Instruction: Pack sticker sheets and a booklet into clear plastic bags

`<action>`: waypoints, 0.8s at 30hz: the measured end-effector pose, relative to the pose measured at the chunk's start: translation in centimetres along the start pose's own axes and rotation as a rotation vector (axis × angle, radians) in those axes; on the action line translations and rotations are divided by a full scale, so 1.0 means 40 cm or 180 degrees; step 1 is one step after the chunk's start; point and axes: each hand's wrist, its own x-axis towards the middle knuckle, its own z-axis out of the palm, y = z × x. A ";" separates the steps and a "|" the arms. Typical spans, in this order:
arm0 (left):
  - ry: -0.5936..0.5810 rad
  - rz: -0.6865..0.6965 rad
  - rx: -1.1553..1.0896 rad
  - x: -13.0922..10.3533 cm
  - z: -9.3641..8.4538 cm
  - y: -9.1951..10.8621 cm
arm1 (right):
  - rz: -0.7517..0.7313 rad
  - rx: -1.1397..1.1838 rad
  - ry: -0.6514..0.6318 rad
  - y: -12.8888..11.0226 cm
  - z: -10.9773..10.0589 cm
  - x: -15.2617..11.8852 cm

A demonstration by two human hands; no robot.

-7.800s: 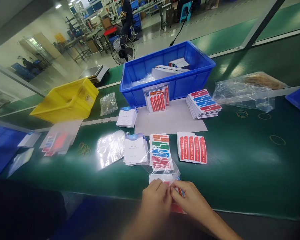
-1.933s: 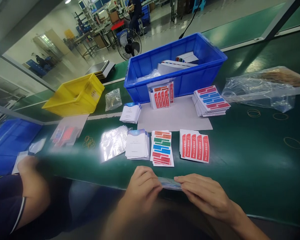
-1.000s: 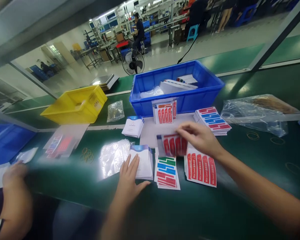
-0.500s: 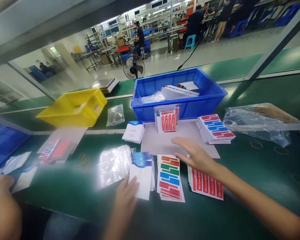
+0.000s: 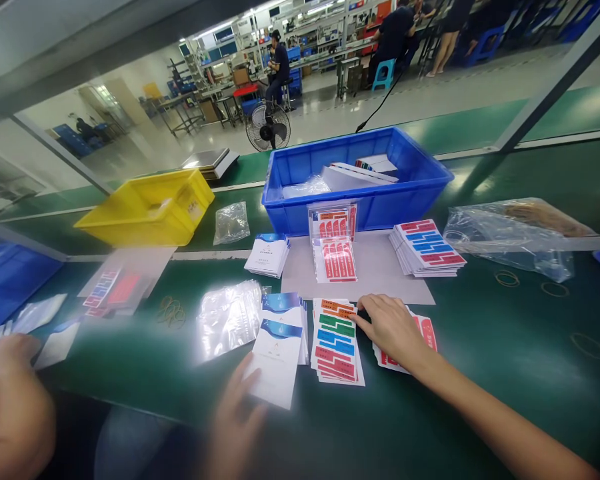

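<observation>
My left hand (image 5: pixel 237 413), blurred, grips the lower left edge of a white booklet with a blue wavy top (image 5: pixel 276 363), drawn out over a pile of like booklets (image 5: pixel 281 302). My right hand (image 5: pixel 393 333) has its thumb and fingertips apart at the upper right corner of the multicoloured sticker sheets (image 5: pixel 336 343). Its palm hangs over the red sticker sheets (image 5: pixel 427 331), hiding part of them. Farther back, a red sticker sheet (image 5: pixel 339 260) lies on grey paper (image 5: pixel 375 267), just before clear-bagged sheets (image 5: pixel 333 217) leaning on the blue bin (image 5: pixel 405 207).
Clear bags (image 5: pixel 230 317) lie left of the booklets. Behind are a smaller booklet stack (image 5: pixel 267 255), a yellow bin (image 5: pixel 150 207) and a red-and-blue sticker stack (image 5: pixel 427 247). A plastic bag (image 5: pixel 515 237) and rubber bands (image 5: pixel 507 278) lie right. Another person's hand (image 5: pixel 13 350) is far left.
The left hand has moved down and left, and the top booklet has slid toward me. The right hand is lower, near the multicoloured sheets. A red sheet now lies on the grey paper.
</observation>
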 end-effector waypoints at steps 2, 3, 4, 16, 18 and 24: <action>0.0369 -0.0445 -0.0347 -0.001 0.015 0.013 | 0.0024 0.0043 0.0004 -0.002 -0.005 -0.005; 0.0537 -0.0701 -0.0535 0.001 0.021 0.019 | 0.0033 0.0077 0.0012 -0.003 -0.008 -0.007; 0.0644 -0.0944 -0.0745 0.003 0.026 0.025 | 0.0040 0.0114 0.0024 -0.004 -0.012 -0.009; -0.0180 -0.1982 -0.2717 -0.031 0.033 0.070 | 0.0171 0.0956 0.0228 -0.014 -0.115 -0.042; -0.0123 -0.1841 -0.2810 -0.033 0.045 0.076 | 0.0355 0.1708 0.0016 -0.020 -0.168 -0.057; -0.0222 -0.1538 -0.2606 -0.036 0.103 0.114 | 0.0559 0.2999 -0.0692 -0.093 -0.251 -0.101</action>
